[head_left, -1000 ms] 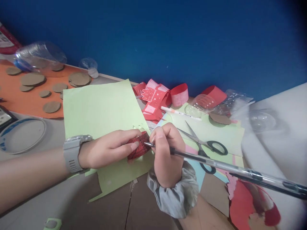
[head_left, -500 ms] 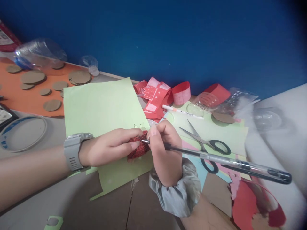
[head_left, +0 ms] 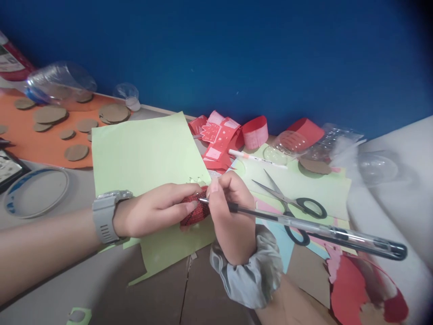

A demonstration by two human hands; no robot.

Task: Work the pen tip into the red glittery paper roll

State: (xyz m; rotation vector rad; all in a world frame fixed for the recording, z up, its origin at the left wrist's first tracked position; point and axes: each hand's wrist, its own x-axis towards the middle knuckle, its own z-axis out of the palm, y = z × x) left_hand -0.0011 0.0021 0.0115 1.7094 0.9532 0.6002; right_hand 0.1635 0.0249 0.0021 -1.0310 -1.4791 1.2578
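My left hand point(head_left: 155, 207), with a grey watch on its wrist, is closed on a small red piece with a black crosshatch pattern point(head_left: 192, 218). Its fingers and thumb press the piece over a light green paper sheet point(head_left: 145, 153). My right hand point(head_left: 233, 212), a grey scrunchie point(head_left: 248, 271) round its wrist, holds a clear-barrelled ballpoint pen point(head_left: 311, 224). The pen's tip is at the red piece beside my left fingers, and its long barrel slants down to the right. My right fingertips are close to the red piece and partly hide it.
Scissors point(head_left: 287, 205) lie on coloured papers at right. Red paper strips point(head_left: 219, 140) and a white marker point(head_left: 255, 158) are behind my hands. Cardboard discs point(head_left: 50, 114) and a plastic bottle point(head_left: 64, 82) rest on orange paper at left, near a tape roll point(head_left: 37, 192). A blue wall point(head_left: 216, 54) stands behind.
The view has shifted slightly, so the things at left sit a little lower and farther right. Both hands keep their hold, and the pen's far end has dipped inward slightly.
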